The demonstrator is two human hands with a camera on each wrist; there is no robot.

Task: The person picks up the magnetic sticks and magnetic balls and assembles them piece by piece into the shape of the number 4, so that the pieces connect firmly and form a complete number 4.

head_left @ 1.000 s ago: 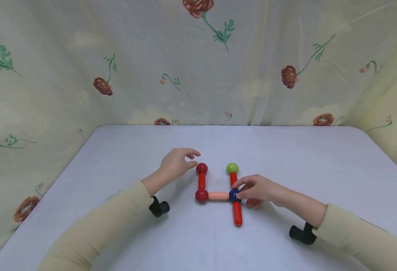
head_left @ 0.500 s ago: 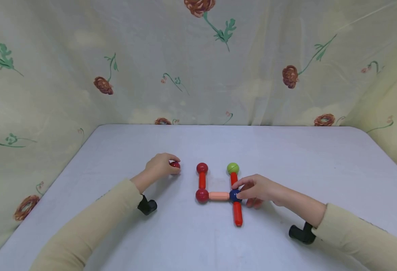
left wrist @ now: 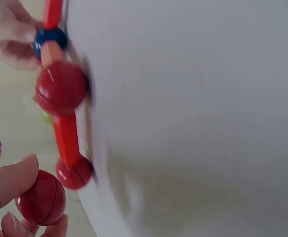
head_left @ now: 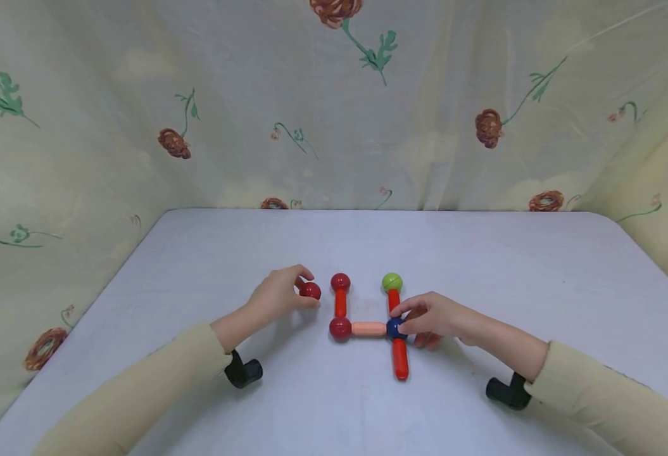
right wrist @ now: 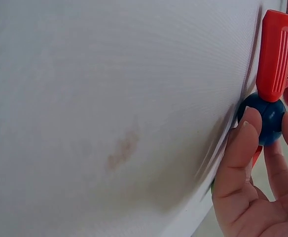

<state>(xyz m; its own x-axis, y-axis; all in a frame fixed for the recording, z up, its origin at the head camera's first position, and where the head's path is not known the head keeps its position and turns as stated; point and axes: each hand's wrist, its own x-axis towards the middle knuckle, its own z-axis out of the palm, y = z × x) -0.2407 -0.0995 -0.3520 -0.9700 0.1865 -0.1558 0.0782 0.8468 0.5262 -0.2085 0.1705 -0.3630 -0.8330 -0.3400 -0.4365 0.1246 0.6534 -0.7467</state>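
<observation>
My left hand (head_left: pixel 279 291) pinches a loose red ball (head_left: pixel 311 291) between thumb and fingers, just left of a magnetic stick-and-ball shape. The left wrist view shows a seam around this ball (left wrist: pixel 41 197). Fingers and thumb of my right hand (head_left: pixel 439 316) grip the shape's blue ball (head_left: pixel 393 327). From that ball a red stick (head_left: pixel 400 361) points toward me, and another runs away to a green ball (head_left: pixel 392 282). A pink stick (head_left: pixel 369 329) joins it to a red corner ball (head_left: pixel 340 329). Beyond the corner, a red stick (head_left: pixel 340 304) leads to a far red ball (head_left: pixel 340 282).
The shape lies on a white-covered table (head_left: pixel 482 253). A flowered curtain (head_left: pixel 225 158) hangs behind the table and along its sides. Each wrist wears a small black camera, the left camera (head_left: pixel 244 372) and the right camera (head_left: pixel 507 392).
My left hand has left the shape's far red ball, moved left, and come back a little rightward and nearer with a separate red ball in its fingers. My right hand stays at the blue ball.
</observation>
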